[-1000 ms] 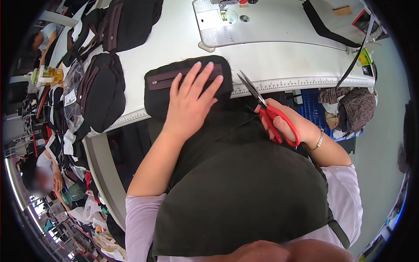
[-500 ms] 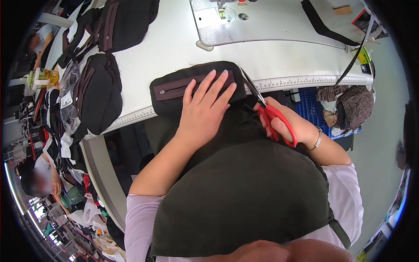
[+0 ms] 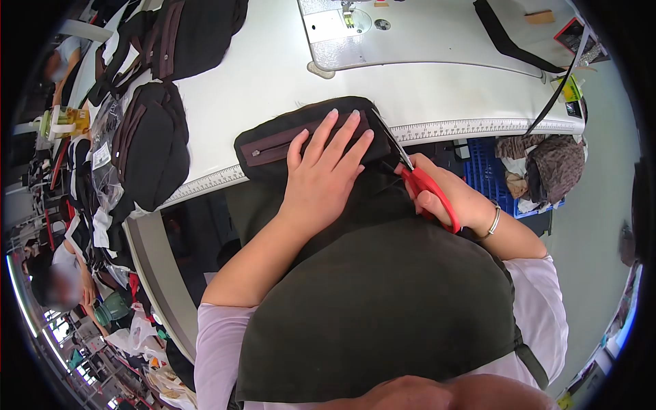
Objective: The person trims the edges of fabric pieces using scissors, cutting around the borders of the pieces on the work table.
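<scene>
A black fabric pouch piece (image 3: 273, 131) with a brown zipper strip (image 3: 273, 147) lies at the front edge of the white table. My left hand (image 3: 321, 167) rests flat on it, fingers spread across the strip. At the piece's right end, red-handled scissors (image 3: 437, 193) are gripped in my right hand (image 3: 454, 191). Their blades run up along the right edge of the fabric and look nearly closed. Whether fabric lies between the blades I cannot tell.
A sewing machine bed (image 3: 410, 41) is at the back, with a black strip (image 3: 502, 37) to its right. Black zippered pieces (image 3: 152, 147) lie on the left. A ruler tape (image 3: 471, 128) follows the table edge; a blue crate (image 3: 484, 171) stands below. Two people are at far left.
The scissors' handles have come together and the blades have closed along the fabric's right edge. My left hand stays almost in place on the piece.
</scene>
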A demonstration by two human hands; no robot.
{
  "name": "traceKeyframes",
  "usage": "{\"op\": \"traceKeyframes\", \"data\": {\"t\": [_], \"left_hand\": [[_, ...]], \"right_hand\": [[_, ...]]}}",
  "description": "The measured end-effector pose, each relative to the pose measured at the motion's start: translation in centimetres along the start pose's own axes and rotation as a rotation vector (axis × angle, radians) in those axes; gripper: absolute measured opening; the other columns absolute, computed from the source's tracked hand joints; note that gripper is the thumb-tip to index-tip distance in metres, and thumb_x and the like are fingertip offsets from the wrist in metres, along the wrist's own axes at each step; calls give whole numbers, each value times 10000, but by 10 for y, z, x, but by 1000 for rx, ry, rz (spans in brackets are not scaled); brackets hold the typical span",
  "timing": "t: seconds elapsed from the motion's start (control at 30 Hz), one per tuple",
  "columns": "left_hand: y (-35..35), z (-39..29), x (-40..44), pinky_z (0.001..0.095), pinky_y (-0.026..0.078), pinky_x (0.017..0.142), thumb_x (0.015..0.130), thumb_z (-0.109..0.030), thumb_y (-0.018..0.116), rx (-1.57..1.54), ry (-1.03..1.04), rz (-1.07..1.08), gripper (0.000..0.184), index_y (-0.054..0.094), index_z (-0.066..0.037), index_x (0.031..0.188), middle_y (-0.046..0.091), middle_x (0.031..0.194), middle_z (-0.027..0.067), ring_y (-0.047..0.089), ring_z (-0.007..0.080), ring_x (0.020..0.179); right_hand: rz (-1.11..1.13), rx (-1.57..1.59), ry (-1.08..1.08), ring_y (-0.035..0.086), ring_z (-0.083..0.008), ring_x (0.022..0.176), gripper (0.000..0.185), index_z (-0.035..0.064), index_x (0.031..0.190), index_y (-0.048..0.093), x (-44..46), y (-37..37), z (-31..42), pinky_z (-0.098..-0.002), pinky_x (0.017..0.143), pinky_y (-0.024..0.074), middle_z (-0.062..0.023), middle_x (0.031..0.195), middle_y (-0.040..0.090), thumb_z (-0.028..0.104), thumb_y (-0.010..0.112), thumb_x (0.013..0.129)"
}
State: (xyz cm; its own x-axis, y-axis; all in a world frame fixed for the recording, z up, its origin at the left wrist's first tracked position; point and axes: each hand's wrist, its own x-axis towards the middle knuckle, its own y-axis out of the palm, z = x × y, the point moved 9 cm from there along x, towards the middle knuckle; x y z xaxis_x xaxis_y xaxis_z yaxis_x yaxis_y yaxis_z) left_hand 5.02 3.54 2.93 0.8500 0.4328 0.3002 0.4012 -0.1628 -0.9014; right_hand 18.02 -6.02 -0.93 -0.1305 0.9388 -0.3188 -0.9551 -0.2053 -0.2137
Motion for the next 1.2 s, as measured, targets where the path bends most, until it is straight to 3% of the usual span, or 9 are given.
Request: {"op": "traceKeyframes", "data": {"t": [0.5, 0.83, 1.2], "left_hand": [[1, 2, 0, 503, 261, 1113, 913, -145, 670, 9, -20, -19, 513, 578, -180, 1417, 439, 1568, 63, 392, 283, 1440], [1, 4, 0, 497, 264, 1101, 921, -159, 668, 17, -6, -26, 490, 593, -191, 1404, 436, 1567, 64, 388, 280, 1436], [1, 3, 0, 498, 262, 1101, 908, -153, 680, 15, 1, -30, 496, 600, -191, 1395, 437, 1563, 64, 387, 288, 1431]], "right_hand": [[-127, -192, 9, 621, -247, 712, 920, 20, 1293, 471, -5, -8, -2, -352, 707, 499, -101, 835, 612, 835, 476, 866], [-63, -112, 8, 615, -208, 727, 932, 22, 1295, 462, -8, -9, -1, -328, 695, 491, -77, 830, 602, 842, 492, 852], [-61, -195, 3, 614, -262, 778, 899, 24, 1289, 459, -6, -8, -2, -354, 741, 489, -99, 831, 604, 815, 515, 866]]}}
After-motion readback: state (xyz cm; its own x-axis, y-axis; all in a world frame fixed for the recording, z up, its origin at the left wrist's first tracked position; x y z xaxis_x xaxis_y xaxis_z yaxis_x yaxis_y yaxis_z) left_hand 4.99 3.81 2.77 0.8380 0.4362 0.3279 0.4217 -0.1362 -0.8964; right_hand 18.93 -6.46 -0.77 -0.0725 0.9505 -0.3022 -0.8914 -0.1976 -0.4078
